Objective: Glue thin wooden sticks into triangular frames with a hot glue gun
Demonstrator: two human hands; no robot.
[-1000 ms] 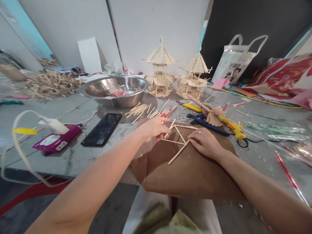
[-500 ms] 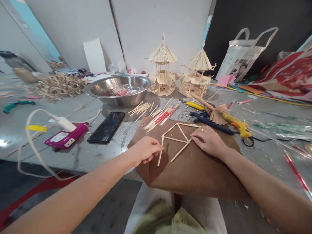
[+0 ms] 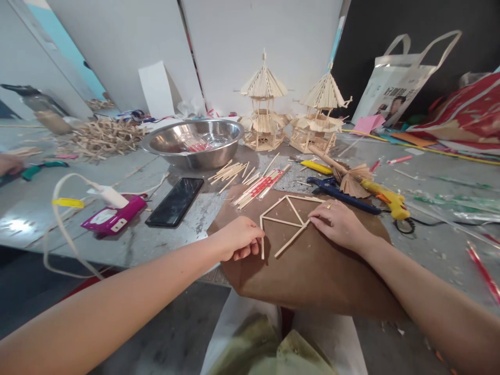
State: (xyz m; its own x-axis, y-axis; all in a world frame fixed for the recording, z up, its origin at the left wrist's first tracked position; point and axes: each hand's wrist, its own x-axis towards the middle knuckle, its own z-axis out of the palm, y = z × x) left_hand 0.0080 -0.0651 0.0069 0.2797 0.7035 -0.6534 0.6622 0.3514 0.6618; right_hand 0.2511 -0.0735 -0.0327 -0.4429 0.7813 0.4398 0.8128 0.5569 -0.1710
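My left hand pinches a thin wooden stick, whose upper end meets the left corner of a flat stick frame. The frame lies on a brown board and is made of several pale sticks joined at angles, with a diagonal inside. On its right side, my right hand has its thumb and fingers closed on the frame near a joint; the palm side is hidden. Another stick slants toward me from that joint.
Behind the board lie paper-sleeved sticks, loose sticks, a yellow knife and a yellow-blue glue gun. Farther back stand a steel bowl and two stick pagodas. A phone lies left; another person's hand shows at the edge.
My left hand has come toward me from the frame's upper left to its left corner, then swung the stick's lower end rightward. My right hand stays on the frame. The view has shifted slightly.
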